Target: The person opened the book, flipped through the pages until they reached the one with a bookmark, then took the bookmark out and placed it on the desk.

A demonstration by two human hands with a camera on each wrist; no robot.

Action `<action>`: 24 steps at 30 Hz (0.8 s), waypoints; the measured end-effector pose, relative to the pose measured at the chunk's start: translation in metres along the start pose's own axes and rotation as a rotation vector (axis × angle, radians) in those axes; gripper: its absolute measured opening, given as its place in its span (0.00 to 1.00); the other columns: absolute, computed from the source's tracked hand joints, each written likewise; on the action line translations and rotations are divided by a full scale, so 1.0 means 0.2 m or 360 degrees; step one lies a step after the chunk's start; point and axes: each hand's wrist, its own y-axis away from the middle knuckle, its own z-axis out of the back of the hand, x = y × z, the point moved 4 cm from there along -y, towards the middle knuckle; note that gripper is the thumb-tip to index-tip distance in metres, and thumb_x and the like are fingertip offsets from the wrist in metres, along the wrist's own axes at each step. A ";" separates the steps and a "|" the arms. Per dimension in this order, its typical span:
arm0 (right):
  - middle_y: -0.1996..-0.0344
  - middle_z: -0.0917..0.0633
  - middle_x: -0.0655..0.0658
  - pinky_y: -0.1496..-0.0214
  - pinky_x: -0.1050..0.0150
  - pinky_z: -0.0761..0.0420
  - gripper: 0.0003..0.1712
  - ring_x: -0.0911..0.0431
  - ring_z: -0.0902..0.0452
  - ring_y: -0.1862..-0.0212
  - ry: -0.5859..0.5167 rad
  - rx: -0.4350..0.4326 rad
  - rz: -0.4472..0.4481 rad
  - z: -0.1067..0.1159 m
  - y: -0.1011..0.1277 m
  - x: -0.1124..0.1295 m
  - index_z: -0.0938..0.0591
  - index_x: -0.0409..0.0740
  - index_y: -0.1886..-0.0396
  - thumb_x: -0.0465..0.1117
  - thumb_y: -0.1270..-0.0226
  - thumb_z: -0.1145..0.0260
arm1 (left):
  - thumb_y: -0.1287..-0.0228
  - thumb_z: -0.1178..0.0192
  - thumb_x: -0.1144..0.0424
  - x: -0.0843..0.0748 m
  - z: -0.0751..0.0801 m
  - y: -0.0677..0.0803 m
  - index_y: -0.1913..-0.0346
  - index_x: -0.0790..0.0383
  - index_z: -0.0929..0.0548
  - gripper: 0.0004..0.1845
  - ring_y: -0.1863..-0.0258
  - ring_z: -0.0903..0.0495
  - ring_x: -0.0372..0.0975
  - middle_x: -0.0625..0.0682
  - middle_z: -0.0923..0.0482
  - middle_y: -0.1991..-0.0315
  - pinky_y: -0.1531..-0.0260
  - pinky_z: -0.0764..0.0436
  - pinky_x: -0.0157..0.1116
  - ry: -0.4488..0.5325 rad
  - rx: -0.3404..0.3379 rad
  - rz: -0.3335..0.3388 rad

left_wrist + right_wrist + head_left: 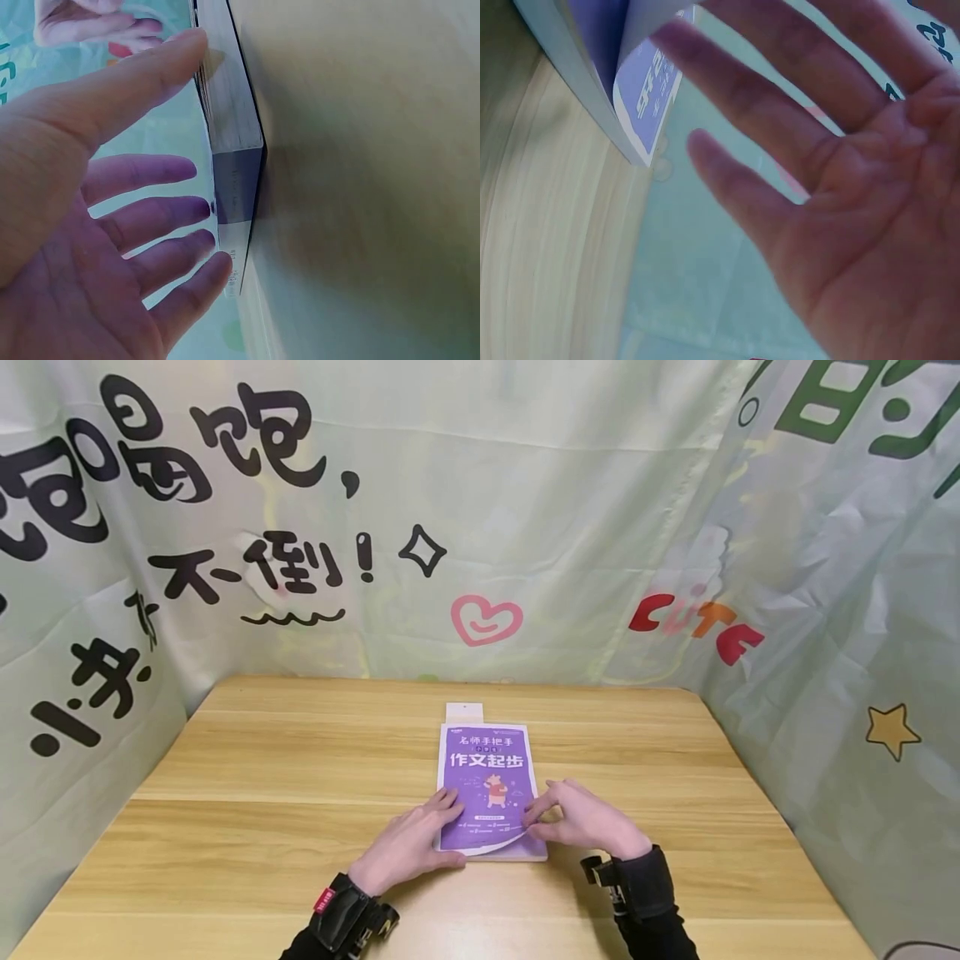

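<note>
Both hands [498,835] lie low, fingers loosely extended.

The purple book [487,785] under my hands reads "名师手把手" above "作文起步" in white. On the backdrop cloth [570,510] behind my table: black "不倒!" at far left, red-and-orange "CUTE" at right.

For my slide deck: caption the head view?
Left hand steadies purple book; right hand lifts its cover.
</note>
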 end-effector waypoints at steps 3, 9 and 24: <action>0.62 0.07 0.49 0.26 0.31 0.36 0.05 0.55 0.11 0.56 0.0050 -0.0099 0.0073 0.01 0.00 0.01 0.10 0.45 0.62 0.37 0.38 0.29 | 0.43 0.28 0.48 -0.01 0.00 0.00 0.31 0.65 0.27 0.40 0.24 0.38 0.58 0.64 0.39 0.24 0.34 0.33 0.69 -0.0035 -0.0020 -0.0025; 0.65 0.08 0.50 0.49 0.53 0.13 0.04 0.59 0.13 0.60 0.0104 -0.0321 0.0201 0.01 -0.03 0.03 0.11 0.42 0.63 0.36 0.37 0.30 | 0.42 0.29 0.48 -0.04 0.01 -0.01 0.34 0.64 0.23 0.36 0.27 0.33 0.60 0.64 0.35 0.26 0.36 0.29 0.67 -0.0092 -0.0057 -0.0100; 0.73 0.14 0.54 0.65 0.70 0.15 0.09 0.67 0.21 0.69 0.0131 -0.0865 0.0338 0.02 -0.05 0.07 0.14 0.48 0.71 0.36 0.50 0.21 | 0.38 0.34 0.65 -0.08 0.00 -0.02 0.42 0.67 0.17 0.21 0.89 0.32 0.20 0.64 0.17 0.42 0.90 0.29 0.19 0.0060 -0.0093 -0.0193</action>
